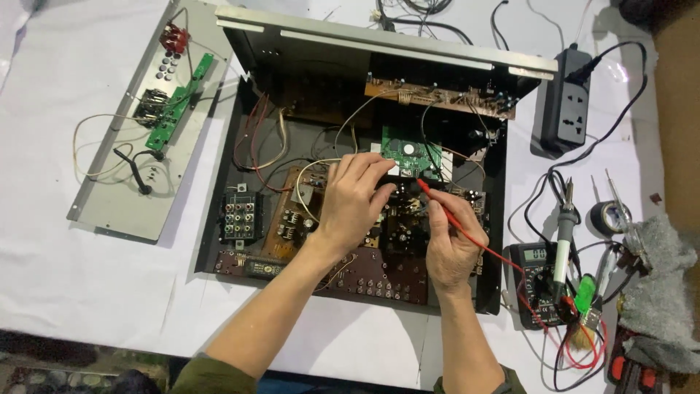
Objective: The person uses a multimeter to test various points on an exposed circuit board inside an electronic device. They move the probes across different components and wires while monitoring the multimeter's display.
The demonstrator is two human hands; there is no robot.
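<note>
An opened black amplifier chassis (219, 219) lies on a white cloth, with brown circuit boards, wires and a green board (405, 152) inside. My left hand (354, 201) rests on the middle of the boards, fingers curled down among the parts; whether it pinches anything is hidden. My right hand (452, 244) holds a red multimeter probe (445, 208) like a pen, tip pointing up-left beside my left fingertips. The probe's red lead runs right to a black multimeter (538, 281).
A detached grey panel (117, 197) with a green strip board lies left. At right are a black power strip (565, 109), a soldering iron (564, 233), a tape roll (609, 215), a grey rag (660, 284) and tangled cables.
</note>
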